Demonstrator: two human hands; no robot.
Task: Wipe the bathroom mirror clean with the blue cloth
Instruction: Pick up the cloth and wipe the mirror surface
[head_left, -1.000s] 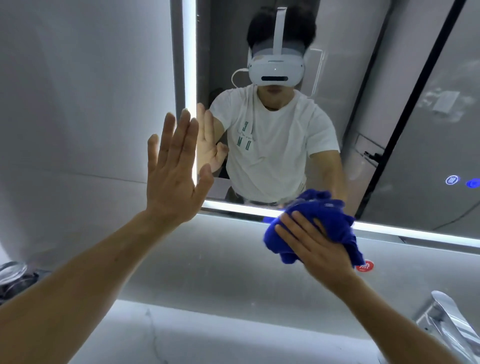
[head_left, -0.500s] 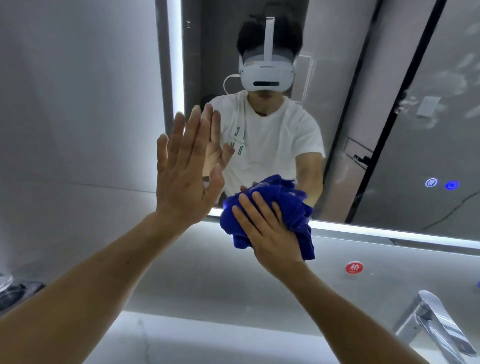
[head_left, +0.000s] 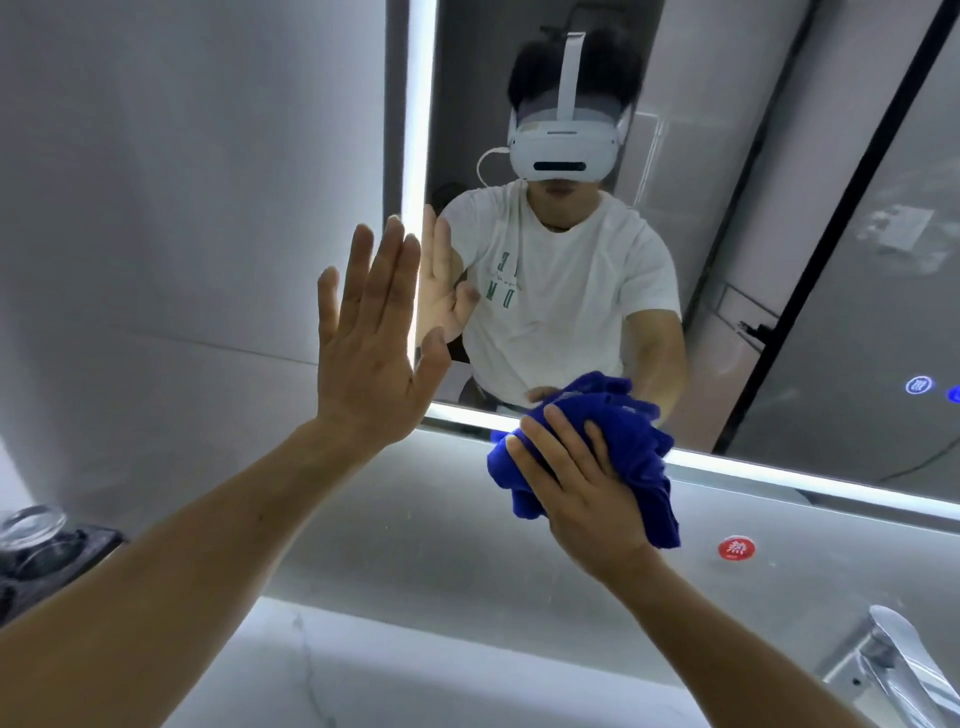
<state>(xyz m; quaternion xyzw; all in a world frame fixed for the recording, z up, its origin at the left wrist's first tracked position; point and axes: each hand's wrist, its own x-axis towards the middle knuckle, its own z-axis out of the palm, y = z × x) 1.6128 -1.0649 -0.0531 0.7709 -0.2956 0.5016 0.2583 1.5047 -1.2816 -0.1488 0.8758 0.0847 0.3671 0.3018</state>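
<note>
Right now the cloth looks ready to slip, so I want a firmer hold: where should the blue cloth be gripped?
Grip the blue cloth at its bunched middle, coming from the front with the right hand spread flat, pressing it to the mirror. Its loose corners hang below the lower edge, so gather those into the palm.

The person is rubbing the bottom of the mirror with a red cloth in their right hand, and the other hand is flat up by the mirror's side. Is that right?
Almost. The cloth is blue, not red, as the head view shows. The right hand does press it at the bottom edge of the mirror, and the left hand is held flat by its left side.
</note>
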